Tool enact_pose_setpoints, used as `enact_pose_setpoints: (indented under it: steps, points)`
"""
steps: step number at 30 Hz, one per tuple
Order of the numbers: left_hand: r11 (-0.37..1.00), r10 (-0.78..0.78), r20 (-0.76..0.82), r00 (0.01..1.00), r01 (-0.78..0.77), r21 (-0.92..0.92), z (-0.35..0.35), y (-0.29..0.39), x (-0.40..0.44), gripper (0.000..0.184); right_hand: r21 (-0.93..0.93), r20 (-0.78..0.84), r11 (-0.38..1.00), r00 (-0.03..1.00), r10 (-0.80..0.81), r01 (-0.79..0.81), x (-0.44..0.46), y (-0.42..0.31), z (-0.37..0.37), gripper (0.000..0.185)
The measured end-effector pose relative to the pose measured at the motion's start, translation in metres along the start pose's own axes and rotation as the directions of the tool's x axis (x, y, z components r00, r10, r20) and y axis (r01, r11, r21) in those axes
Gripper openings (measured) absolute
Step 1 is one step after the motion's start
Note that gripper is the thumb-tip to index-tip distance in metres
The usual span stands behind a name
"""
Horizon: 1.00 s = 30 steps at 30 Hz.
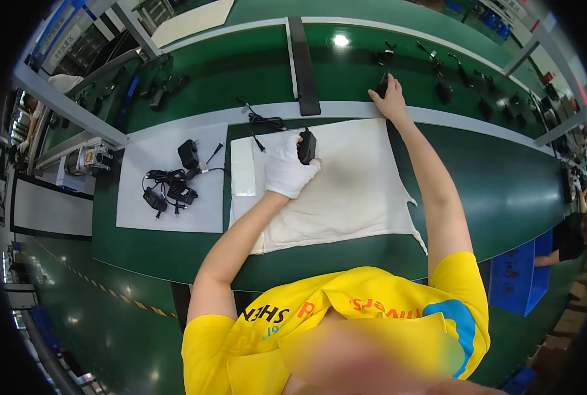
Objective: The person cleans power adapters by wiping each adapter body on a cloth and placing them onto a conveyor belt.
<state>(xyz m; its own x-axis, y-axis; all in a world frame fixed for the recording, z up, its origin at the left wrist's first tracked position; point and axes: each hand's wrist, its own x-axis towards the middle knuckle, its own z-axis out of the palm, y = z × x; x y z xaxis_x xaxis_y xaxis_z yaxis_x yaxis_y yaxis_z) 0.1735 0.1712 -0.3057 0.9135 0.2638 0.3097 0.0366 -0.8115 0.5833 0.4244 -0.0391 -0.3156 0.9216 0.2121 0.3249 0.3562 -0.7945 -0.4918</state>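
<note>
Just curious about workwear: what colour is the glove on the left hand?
The glove is white, clearest in the head view.

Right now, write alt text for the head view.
White-gloved left hand holds a black charger over a white cloth; the bare right hand touches another charger on a green surface. More chargers lie to the left.

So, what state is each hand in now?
Left hand: closed, holding a black power adapter.
Right hand: at another black adapter; grip cannot be told.

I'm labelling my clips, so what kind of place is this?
Probably an electronics assembly or packing line: power adapters on a white sheet, more on the green belt, and a glove on the left hand.
</note>
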Motion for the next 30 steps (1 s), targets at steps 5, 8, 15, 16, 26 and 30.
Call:
enact_pose_setpoints:
  steps: [5,8,15,16,26,30]
  points:
    - [0.997,0.051,-0.141,0.989,-0.059,-0.047,0.004,-0.007,-0.001,0.058,-0.059,-0.261,0.991,0.957,-0.128,0.116,-0.011,-0.020,0.002,0.079]
    - [0.976,-0.113,0.016,0.993,0.114,-0.187,-0.003,-0.001,-0.001,0.052,0.161,-0.161,0.911,0.921,-0.355,0.380,-0.052,-0.053,-0.020,0.066]
    - [0.829,-0.223,-0.325,0.919,0.003,-0.560,-0.021,-0.017,0.036,0.048,-0.112,0.114,0.831,0.838,-0.533,0.544,-0.146,-0.050,-0.011,0.061]
    - [0.827,-0.176,-0.398,0.900,-0.084,-0.556,-0.035,-0.014,0.046,0.047,-0.119,0.120,0.852,0.860,-0.497,0.509,-0.148,-0.052,-0.010,0.062]
    - [0.841,0.363,-0.372,0.854,-0.472,-0.263,-0.183,0.089,-0.010,0.048,0.375,-0.542,0.599,0.692,-0.477,0.707,-0.154,-0.194,-0.094,0.120]
    - [0.669,0.354,-0.510,0.784,-0.593,-0.448,-0.197,0.084,-0.035,0.060,0.620,-0.504,0.517,0.805,-0.313,0.590,-0.165,-0.218,-0.100,0.088]
